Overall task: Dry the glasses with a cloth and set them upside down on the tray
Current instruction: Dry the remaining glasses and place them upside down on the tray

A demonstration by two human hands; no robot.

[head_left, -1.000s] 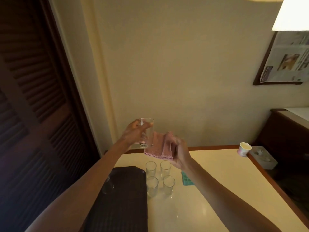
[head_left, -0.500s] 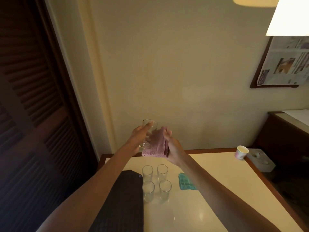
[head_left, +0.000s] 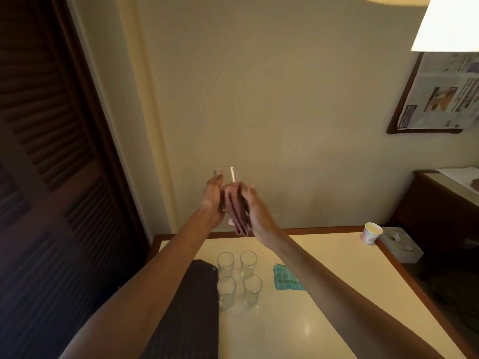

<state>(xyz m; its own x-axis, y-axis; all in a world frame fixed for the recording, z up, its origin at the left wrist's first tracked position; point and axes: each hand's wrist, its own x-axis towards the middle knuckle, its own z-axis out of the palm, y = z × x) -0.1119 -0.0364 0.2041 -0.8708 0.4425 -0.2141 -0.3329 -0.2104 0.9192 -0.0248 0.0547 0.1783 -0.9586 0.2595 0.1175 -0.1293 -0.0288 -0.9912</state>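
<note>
Dark tray [head_left: 191,307] lying ready at left. Left hand [head_left: 211,200] curled round the glass [head_left: 229,174], high above the tabletop [head_left: 324,281]; folded pink cloth [head_left: 237,218] clasped against its side by the right hand [head_left: 259,211]. Best to turn the glass within the cloth (rim and inside too), well clear of the four glasses [head_left: 248,263] below.

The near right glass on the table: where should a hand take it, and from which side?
Probably grip the near right glass round its side wall, from the right: it stands upright, mouth up, other glasses close on left and behind, bare table on its right.
</note>
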